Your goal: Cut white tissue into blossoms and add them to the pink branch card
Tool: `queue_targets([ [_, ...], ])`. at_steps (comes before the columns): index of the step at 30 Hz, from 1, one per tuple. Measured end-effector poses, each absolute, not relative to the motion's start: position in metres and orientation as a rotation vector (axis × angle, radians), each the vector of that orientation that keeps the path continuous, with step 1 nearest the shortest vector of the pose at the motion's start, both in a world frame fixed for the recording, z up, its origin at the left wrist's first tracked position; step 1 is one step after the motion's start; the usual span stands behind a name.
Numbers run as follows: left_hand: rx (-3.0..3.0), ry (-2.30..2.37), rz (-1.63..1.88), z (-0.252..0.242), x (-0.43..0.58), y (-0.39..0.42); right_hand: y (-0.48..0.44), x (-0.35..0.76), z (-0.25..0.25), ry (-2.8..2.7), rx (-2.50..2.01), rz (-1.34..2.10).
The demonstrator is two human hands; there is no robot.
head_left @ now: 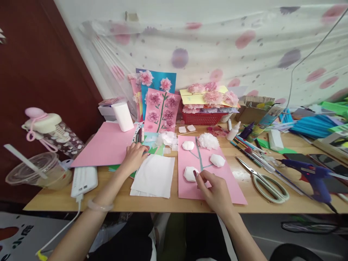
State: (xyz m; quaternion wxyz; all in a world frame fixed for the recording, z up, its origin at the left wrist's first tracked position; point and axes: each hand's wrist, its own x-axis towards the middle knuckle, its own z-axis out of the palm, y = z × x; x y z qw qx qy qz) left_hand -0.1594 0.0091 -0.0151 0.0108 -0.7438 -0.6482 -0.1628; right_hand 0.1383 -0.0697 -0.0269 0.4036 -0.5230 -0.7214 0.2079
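My right hand [213, 188], lower right of centre, bends over the pink card [206, 155], thumb and forefinger brought together at the edge of the lower-left white paper bundle [189, 174]; I cannot tell whether they pinch its paper or merely touch it. Two more bundles lie on the card, at its upper left [188, 145] and right [217, 160], with a ruffled white flower [208, 141] at its top, all set about a painted green stem [200, 156]. My left hand [136, 155], left of centre, lies palm down with fingers loosely bent, beside the upper left of the white paper stack [153, 177]; what may be under its fingers is hidden. Principal hazards, in my judgement: a hard tug on the bundle could tear its thin paper or, if the fixing is weak, lift it from the card; a dragging wrist could shift the card or flatten the right bundle. At lower left, my forearm sweeping outward could snag the white cable [78, 210] and drag the power bank [85, 181] against the drink cup [40, 170].
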Motion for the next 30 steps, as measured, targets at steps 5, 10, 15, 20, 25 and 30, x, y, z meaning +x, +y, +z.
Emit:
queue_targets([
  [5,-2.310,-2.043,-0.494,-0.019,-0.156,0.012,-0.072,0.142,-0.031,-1.896,-1.348,0.549],
  [10,-2.333,-2.059,-0.624,-0.016,-0.159,0.010,-0.073,0.145,-0.035,-1.890,-1.371,0.529],
  [15,-2.377,-2.103,-0.783,-0.024,-0.158,0.009,-0.071,0.147,-0.037,-1.881,-1.369,0.513],
  [20,-2.397,-2.181,-0.897,-0.026,-0.150,0.008,-0.071,0.145,-0.038,-1.849,-1.376,0.553],
  [25,-2.469,-2.204,-1.213,0.003,-0.139,-0.002,-0.071,0.146,-0.034,-1.690,-1.327,0.686],
  [30,-2.721,-2.018,-1.785,0.056,-0.111,-0.022,-0.061,0.144,-0.020,-1.506,-0.985,0.913],
])
